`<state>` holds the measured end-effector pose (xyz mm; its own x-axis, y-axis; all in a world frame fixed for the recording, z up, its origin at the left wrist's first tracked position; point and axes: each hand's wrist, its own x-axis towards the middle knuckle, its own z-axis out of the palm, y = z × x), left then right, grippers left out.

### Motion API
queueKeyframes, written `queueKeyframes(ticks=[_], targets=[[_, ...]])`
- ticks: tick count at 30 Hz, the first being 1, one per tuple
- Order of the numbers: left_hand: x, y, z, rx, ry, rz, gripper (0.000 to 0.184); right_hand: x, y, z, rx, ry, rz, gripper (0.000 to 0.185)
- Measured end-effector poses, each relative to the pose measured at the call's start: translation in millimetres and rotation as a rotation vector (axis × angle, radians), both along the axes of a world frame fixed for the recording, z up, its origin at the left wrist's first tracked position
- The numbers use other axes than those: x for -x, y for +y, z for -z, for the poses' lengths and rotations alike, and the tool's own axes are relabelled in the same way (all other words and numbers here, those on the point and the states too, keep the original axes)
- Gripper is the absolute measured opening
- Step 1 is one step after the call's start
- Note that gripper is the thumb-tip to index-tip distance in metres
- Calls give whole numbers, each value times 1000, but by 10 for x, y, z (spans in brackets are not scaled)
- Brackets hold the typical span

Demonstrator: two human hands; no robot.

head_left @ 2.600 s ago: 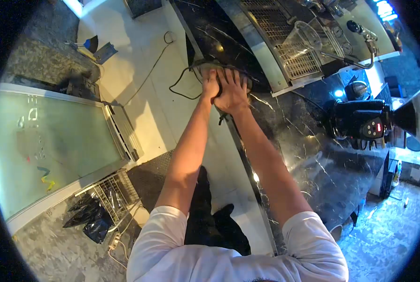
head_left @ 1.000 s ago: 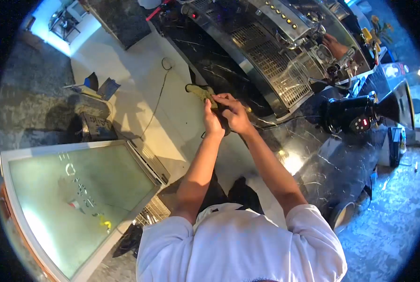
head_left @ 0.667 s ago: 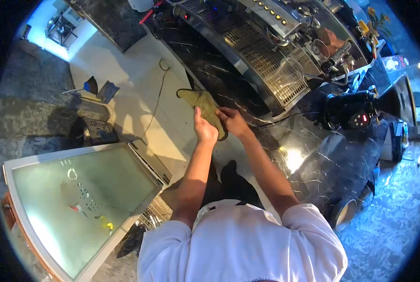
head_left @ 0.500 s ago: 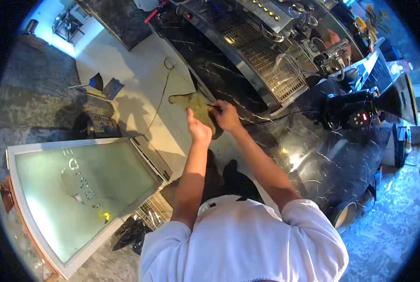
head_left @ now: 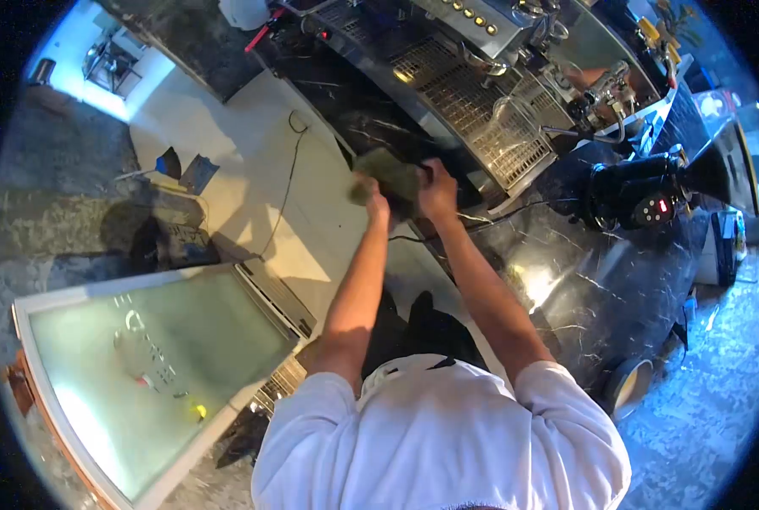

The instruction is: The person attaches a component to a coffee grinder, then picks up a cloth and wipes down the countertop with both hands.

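A greenish-brown cloth [head_left: 388,178] is stretched in front of me at the edge of the black marble counter [head_left: 600,297], blurred by motion. My left hand [head_left: 373,197] is closed on the cloth's left side. At its right end my right hand [head_left: 436,194] is curled around something dark, mostly hidden by the fingers; I cannot make out what it is. Both hands are close together, with the pale floor below the left one.
An espresso machine [head_left: 473,110] with a metal drip grate stands on the counter ahead. A clear glass jug [head_left: 513,119] sits on its grate, and a black grinder [head_left: 639,195] is to the right. A glass-topped freezer [head_left: 158,365] is at the left; a cable [head_left: 286,195] trails across the floor.
The cloth has lifted and swung right from hanging down to spreading between my hands. Both hands have moved slightly up and right, and the left one has closed on the cloth.
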<state>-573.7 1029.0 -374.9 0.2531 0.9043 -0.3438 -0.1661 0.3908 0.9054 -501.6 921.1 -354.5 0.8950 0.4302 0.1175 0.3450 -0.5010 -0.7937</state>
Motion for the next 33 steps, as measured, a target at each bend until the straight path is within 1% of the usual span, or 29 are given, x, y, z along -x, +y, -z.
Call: queueKeyframes(ticks=[2, 5, 6, 10, 11, 12, 13, 15, 17, 18, 20, 21, 25, 27, 28, 30, 31, 32, 33], targets=[[43, -326, 182, -13, 82, 112, 66, -58, -223, 123, 22, -95, 72, 28], [-29, -392, 391, -37, 194, 268, 71, 72, -383, 8, 21, -154, 144, 26], [6, -449, 465, -51, 232, 318, 74, 69, -379, -9, 25, -157, 155, 26], [-7, -657, 796, -97, 398, 513, 89, 189, -357, -30, 180, -323, 305, 27], [19, -654, 844, -92, 402, 522, 89, 333, -340, -190, 170, -321, 269, 32], [30, -625, 893, -72, 266, 472, 88, 442, -277, -346, 159, -323, 232, 38], [44, -606, 927, -48, 128, 420, 88, 483, -233, -279, 168, -322, 237, 38], [165, -637, 1010, 15, -134, 319, 88, 631, -235, 45, -125, 106, -190, 54], [248, -634, 1048, 71, -399, 205, 88, 637, -126, 673, 198, -94, -3, 63], [310, -602, 944, 75, -402, 211, 88, 634, -132, 699, 202, -96, 3, 63], [492, -588, 739, 496, -156, 209, 71, 646, -200, 738, 417, -429, -52, 64], [518, -650, 723, 503, -147, 207, 71, 696, -293, 708, 422, -419, -54, 64], [343, -655, 686, 548, -8, 611, 84, 662, -621, 484, 549, -250, 10, 66], [308, -901, 967, 405, 83, 531, 89, 742, -810, 522, 529, -346, 79, 69], [288, -983, 949, 400, 82, 516, 89, 711, -845, 516, 521, -349, 65, 69], [250, -1100, 880, 329, 4, 308, 93, 595, -872, 488, 673, -111, -23, 70], [272, -1110, 809, 306, 1, 340, 91, 525, -875, 489, 670, -118, -39, 70], [292, -1122, 745, 284, -2, 370, 89, 427, -872, 495, 666, -218, -116, 71], [302, -1092, 865, 286, -5, 348, 89, 321, -854, 504, 660, -318, -197, 73]])
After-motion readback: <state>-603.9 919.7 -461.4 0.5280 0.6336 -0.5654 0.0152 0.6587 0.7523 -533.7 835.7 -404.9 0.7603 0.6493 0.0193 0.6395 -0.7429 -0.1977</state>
